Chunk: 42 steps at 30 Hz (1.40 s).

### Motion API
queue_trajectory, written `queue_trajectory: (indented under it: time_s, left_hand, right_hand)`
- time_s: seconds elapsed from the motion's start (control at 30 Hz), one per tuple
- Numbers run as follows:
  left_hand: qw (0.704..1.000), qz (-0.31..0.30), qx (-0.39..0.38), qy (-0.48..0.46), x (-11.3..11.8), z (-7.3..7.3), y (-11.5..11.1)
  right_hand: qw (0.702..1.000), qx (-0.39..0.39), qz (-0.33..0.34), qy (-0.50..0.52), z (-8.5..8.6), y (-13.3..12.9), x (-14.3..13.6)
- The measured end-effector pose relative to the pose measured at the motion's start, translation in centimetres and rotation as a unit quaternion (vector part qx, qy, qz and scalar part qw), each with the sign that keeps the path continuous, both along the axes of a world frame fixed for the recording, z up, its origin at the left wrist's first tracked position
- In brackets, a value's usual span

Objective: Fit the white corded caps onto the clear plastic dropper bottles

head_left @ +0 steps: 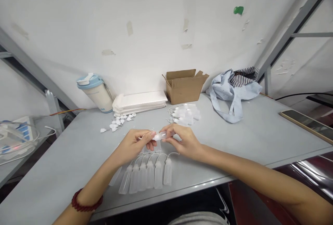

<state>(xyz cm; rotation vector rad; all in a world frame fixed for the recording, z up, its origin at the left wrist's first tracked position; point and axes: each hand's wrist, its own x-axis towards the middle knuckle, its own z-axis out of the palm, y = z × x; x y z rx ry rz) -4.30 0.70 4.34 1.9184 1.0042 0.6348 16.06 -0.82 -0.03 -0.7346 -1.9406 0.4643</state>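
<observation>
Between my two hands, above the middle of the table, is a small translucent squeeze bottle. My right hand grips its body, while the fingers of my left hand pinch the white end at its neck. Just below lie several translucent bottles in a row, thin curved tubes at their tops. More bottles are heaped beyond my right hand. Past my left hand, loose white caps with thin needle-like tips form a small pile. Part of another bottle is hidden under my hands.
At the back of the grey table stand a cup with a blue lid, a stack of white envelopes and an opened cardboard box. A light blue cloth bag and a phone lie to the right.
</observation>
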Motion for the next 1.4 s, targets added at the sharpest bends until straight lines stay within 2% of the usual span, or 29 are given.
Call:
queue_trajectory:
  time_s: [0.13, 0.23, 0.57, 0.77, 0.87, 0.93, 1.13, 1.23, 1.3, 1.37, 1.4]
  left_hand:
    - [0.998, -0.033, -0.045, 0.014, 0.1, -0.1, 0.0]
    - [0.998, -0.034, -0.047, 0.015, 0.3, -0.3, -0.2]
    - [1.0, 0.0, 0.027, -0.002, 1.2, -0.7, -1.1]
    - [0.985, -0.029, 0.154, 0.074, 0.8, -1.3, -1.1]
    - [0.971, -0.027, 0.216, 0.097, 0.6, -1.6, -1.0]
    - [0.967, -0.029, 0.228, 0.106, 0.4, -1.7, -0.9]
    - [0.969, -0.044, 0.208, 0.129, 0.7, -1.4, -1.0]
    - [0.976, -0.048, 0.164, 0.131, 0.5, -0.9, -0.5]
    - [0.981, -0.02, 0.134, 0.137, -0.6, -0.5, 0.5]
    - [0.974, 0.07, 0.131, 0.17, -2.7, -0.2, 1.9]
    - [0.961, 0.127, 0.132, 0.209, -4.1, -0.1, 2.8]
  right_hand:
    - [0.996, 0.084, -0.007, -0.024, 0.0, 0.3, 0.1]
    - [0.991, 0.126, -0.013, -0.046, -0.4, 0.3, 0.1]
    - [0.978, 0.104, -0.026, -0.177, -0.2, 0.5, 0.9]
    - [0.974, 0.075, 0.014, -0.213, 0.1, 0.6, 1.2]
    - [0.98, 0.043, 0.021, -0.194, 0.2, 0.4, 1.1]
    - [0.985, 0.003, 0.024, -0.17, 0.4, 0.2, 1.0]
    - [0.981, -0.156, 0.028, -0.115, 1.6, -0.1, 0.6]
    - [0.974, -0.205, 0.031, -0.091, 1.9, -0.1, 0.4]
    - [0.974, -0.213, -0.009, -0.077, 1.9, 0.3, 0.5]
    - [0.975, -0.196, -0.078, -0.071, 1.6, 1.0, 1.0]
    - [0.975, -0.174, -0.117, -0.077, 1.5, 1.4, 1.4]
